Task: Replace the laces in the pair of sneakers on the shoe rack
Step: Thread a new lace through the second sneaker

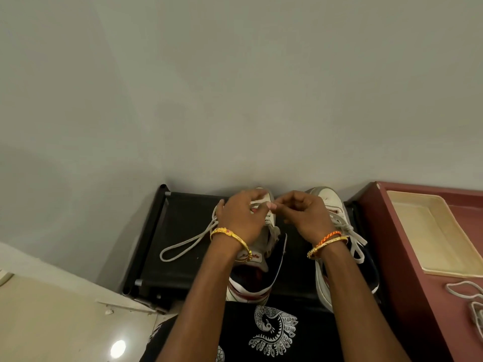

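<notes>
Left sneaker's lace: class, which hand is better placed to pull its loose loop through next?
Left hand, probably: the lace loop trails out beside its wrist, while the right hand pinches the lace end over the left sneaker.

Black shoe rack (183, 246) stands before you against wall. Two white sneakers on top shelf: left sneaker (261, 259), right sneaker (332, 205) beside it. Loose lace loop (183, 246) trails left across shelf from left sneaker.

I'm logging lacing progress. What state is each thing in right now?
Left sneaker: partly laced, loose lace trailing.
Right sneaker: laced, tied.
Left hand: pinching the lace.
Right hand: pinching the lace.
Tray: holds nothing.
Spare lace: lying loose.
</notes>
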Demonstrator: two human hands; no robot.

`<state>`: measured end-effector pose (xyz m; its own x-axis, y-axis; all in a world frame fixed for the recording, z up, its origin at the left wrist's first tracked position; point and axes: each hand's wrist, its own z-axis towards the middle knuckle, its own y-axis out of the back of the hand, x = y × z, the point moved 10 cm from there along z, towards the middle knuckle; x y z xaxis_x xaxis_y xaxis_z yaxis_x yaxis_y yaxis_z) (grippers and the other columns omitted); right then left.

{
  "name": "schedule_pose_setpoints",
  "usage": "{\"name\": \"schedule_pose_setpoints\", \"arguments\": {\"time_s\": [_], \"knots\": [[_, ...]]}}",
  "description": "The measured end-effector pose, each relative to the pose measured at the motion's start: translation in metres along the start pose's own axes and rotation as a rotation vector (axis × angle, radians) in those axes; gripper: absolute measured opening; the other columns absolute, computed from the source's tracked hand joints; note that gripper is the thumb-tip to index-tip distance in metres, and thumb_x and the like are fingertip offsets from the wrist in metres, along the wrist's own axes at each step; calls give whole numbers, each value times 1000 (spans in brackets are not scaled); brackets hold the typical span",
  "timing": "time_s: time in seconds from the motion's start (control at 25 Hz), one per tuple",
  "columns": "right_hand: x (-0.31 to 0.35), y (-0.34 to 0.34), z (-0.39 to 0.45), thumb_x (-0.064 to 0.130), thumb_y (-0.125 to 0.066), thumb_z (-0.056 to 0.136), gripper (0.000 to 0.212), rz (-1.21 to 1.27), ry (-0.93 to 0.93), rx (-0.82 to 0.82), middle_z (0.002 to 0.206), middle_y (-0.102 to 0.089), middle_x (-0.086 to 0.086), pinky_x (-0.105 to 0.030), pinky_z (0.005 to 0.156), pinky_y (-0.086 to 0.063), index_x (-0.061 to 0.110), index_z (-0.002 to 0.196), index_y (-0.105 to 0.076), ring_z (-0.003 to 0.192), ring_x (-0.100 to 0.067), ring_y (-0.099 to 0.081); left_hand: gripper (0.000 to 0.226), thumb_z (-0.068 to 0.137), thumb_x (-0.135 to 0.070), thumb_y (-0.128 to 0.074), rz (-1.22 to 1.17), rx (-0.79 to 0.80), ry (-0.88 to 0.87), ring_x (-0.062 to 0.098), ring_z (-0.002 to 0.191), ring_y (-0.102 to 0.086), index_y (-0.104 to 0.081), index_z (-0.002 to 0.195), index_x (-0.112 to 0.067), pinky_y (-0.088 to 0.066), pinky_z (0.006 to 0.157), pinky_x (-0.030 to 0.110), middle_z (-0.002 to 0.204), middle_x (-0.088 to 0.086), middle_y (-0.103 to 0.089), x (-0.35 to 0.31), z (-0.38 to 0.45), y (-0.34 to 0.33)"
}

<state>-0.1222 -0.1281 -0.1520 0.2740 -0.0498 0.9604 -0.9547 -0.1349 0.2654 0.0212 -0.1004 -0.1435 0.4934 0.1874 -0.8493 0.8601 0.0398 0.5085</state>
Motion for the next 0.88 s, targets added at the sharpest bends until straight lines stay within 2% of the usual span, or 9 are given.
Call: {"name": "schedule_pose_setpoints", "arguments": {"time_s": [0.08, 0.16, 0.28, 0.36, 0.48, 0.6, 0.68, 0.76, 0.88], "knots": [[1, -4, 0, 12, -74, 76, 5, -34, 29, 11, 70, -67, 0, -9, 58, -48, 10, 77, -69, 58, 5, -60, 22, 91, -29, -59, 28, 40, -73, 15, 106, -59, -68, 110, -23, -41, 103, 44, 110, -1, -68, -1, 0, -8], [-7, -9, 0, 14, -72, 79, 2, -80, 0, 26, 72, -67, 2, -11, 60, -48, 14, 79, -70, 61, 4, -60, 19, 89, -29, -62, 17, 26, -7, 15, 99, -61, -71, 103, -20, -44, 99, 41, 101, -1, -70, 15, 2, -7], [-38, -13, 4, 22, -69, 84, 10, -258, -165, 49, 82, -67, 0, -21, 68, -48, 14, 90, -70, 77, -10, -62, 19, 91, -33, -58, 322, -85, 42, 14, 108, -52, -69, 105, -28, -26, 96, 34, 108, -7, -67, 30, 5, -1], [-60, -16, 2, 24, -67, 85, 16, -394, -307, 98, 87, -66, -2, -28, 73, -48, 12, 94, -70, 84, -16, -60, 21, 93, -33, -55, 464, -88, 56, 17, 116, -44, -67, 110, -32, -23, 97, 37, 117, -7, -62, 35, 7, -7], [-68, -15, 2, 13, -59, 87, 16, -407, -375, 73, 89, -67, -9, -31, 73, -50, 6, 93, -72, 77, -17, -58, 26, 92, -35, -55, 649, -32, 52, 23, 126, -34, -64, 116, -34, -24, 103, 42, 131, -3, -50, 38, 10, -21], [-78, -8, 6, 4, -52, 87, 22, -390, -455, 48, 100, -67, -21, -39, 80, -52, -2, 92, -72, 89, -29, -61, 25, 90, -34, -59, 636, -24, 23, 23, 121, -43, -67, 114, -31, -35, 103, 41, 129, -1, -53, 40, 14, -32], [-88, -3, 6, 3, -56, 86, 19, -287, -536, 38, 104, -66, -19, -45, 90, -52, -2, 94, -72, 98, -33, -60, 24, 90, -32, -60, 586, -30, 0, 22, 114, -50, -69, 111, -28, -44, 98, 40, 122, 0, -60, 40, 17, -38], [-95, -4, 6, 4, -59, 86, 16, -251, -572, 78, 108, -66, -16, -46, 94, -49, 1, 96, -71, 104, -32, -59, 26, 91, -31, -58, 592, -27, -17, 22, 114, -49, -68, 114, -25, -45, 97, 38, 123, 1, -59, 39, 18, -44], [-99, -8, 3, 6, -58, 89, 15, -213, -581, 133, 111, -64, -11, -47, 97, -47, 13, 85, -71, 106, -28, -57, 31, 91, -30, -58, 617, -42, -36, 21, 120, -43, -65, 119, -21, -41, 103, 37, 133, 1, -47, 36, 17, -47]]}}
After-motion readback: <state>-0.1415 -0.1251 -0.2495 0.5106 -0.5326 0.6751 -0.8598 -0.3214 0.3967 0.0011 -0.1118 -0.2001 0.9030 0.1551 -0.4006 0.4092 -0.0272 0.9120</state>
